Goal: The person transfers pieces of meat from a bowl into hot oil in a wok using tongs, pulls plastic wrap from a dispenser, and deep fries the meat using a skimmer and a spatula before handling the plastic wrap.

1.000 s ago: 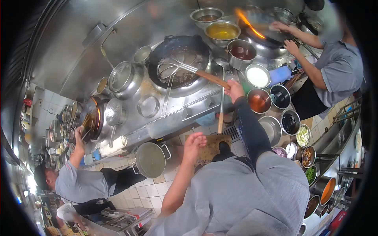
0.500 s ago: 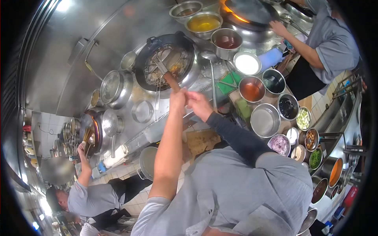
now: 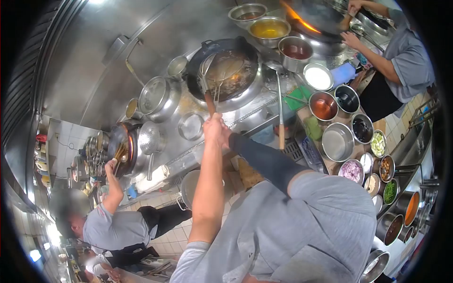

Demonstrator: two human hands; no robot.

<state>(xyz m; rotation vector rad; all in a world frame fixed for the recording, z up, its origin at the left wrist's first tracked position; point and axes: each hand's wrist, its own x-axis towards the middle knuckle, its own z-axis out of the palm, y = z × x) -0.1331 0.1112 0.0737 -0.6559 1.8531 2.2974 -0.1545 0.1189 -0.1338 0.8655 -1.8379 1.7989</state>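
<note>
A whisk with a brown wooden handle reaches up into a large black wok, its wire end over steaming, bubbling liquid. My left hand is closed round the lower part of the handle. Pressed close behind it, my right hand is closed at the handle's lower end, its fingers largely hidden. Also in the wok is a round wire strainer, whose metal handle runs down beside the whisk.
A ladle lies right of the wok, near steel bowls of oil and sauces. Left are a lidded pot and a perforated skimmer. One co-worker stands right, another left, by a flaming wok.
The whisk has swung to the left side of the wok, more upright. My right hand has drawn in behind my left. The whole view has shifted, with the stove further right in it.
</note>
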